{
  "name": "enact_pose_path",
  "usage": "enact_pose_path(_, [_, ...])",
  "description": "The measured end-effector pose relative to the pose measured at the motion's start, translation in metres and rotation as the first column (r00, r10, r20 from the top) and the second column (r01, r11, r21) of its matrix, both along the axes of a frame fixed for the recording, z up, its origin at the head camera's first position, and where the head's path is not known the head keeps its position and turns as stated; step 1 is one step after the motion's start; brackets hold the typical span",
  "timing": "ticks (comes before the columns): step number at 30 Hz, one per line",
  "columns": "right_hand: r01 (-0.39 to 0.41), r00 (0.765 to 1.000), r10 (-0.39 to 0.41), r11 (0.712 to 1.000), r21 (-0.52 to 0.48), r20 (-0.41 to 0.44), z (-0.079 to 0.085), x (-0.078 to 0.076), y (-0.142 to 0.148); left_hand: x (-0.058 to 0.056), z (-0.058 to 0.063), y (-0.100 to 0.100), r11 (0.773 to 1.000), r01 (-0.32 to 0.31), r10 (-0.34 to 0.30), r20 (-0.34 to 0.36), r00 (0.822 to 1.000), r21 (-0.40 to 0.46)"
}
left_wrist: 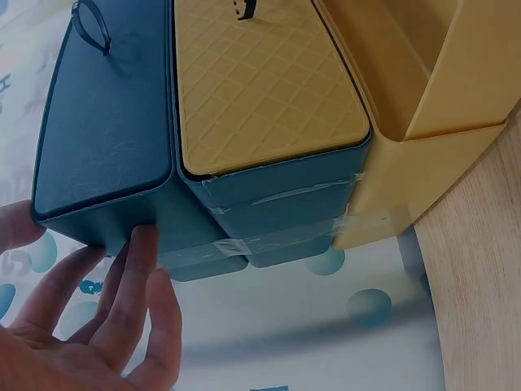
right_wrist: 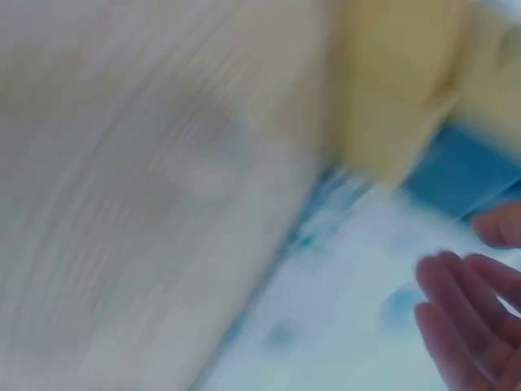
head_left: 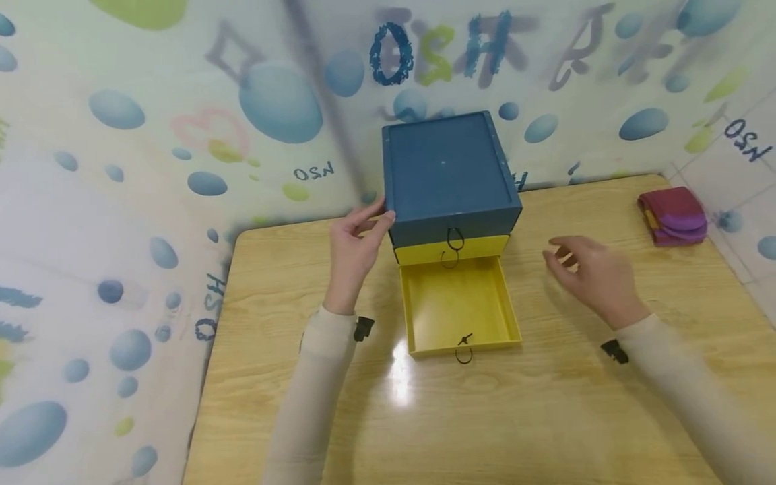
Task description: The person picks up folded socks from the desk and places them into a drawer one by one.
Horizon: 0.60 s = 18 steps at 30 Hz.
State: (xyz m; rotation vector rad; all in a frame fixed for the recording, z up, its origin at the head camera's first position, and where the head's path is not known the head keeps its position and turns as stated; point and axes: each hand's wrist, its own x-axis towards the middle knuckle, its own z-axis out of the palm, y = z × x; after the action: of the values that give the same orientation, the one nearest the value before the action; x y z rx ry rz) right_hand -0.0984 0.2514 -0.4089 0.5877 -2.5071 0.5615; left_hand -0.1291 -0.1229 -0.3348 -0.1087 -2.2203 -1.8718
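Observation:
A stacked drawer unit (head_left: 448, 168) with a dark blue top stands at the back of the table. Its blue top drawer (left_wrist: 110, 122) is closed, and the yellow middle drawer (head_left: 451, 250) is almost flush below it. The yellow bottom drawer (head_left: 457, 296) is pulled far out, its bare floor showing; black loops hang on the drawer fronts. My left hand (head_left: 358, 249) rests on the unit's left side near the upper front corner, fingers extended along the blue wall. To the right of the drawers, my right hand (head_left: 597, 276) hovers apart from them, fingers loosely bent and holding nothing.
A folded maroon and purple cloth (head_left: 673, 215) lies at the table's right back. Behind the wooden table (head_left: 291, 283) hangs a patterned wall covering (head_left: 200, 121) with blue spots and letters. Clear tape (left_wrist: 260, 240) runs along the unit's side.

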Motion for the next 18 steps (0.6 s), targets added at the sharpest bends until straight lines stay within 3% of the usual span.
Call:
enact_pose_path(3, [0.156,0.987,-0.156,0.988,0.003,0.025,-0.010,-0.029,0.042,0.000,-0.001,0.003,1.000,0.005,-0.005,-0.005,1.000,0.007])
enact_pose_path(6, [0.279,0.954,-0.277,0.960,-0.003,0.114,-0.018,-0.051,0.073,0.000,0.000,0.001,1.000,0.002,-0.002,-0.005,1.000,0.003])
enact_pose_path(12, [0.428,0.856,-0.426,0.902,0.061,0.293,-0.024,-0.068,0.113,0.000,0.000,0.003,1.000,0.006,-0.006,0.006,1.000,0.012])
enact_pose_path(18, [0.522,0.726,-0.519,0.843,0.129,0.452,-0.029,-0.079,0.132,0.002,0.002,0.001,1.000,0.007,-0.008,0.019,1.000,0.009])
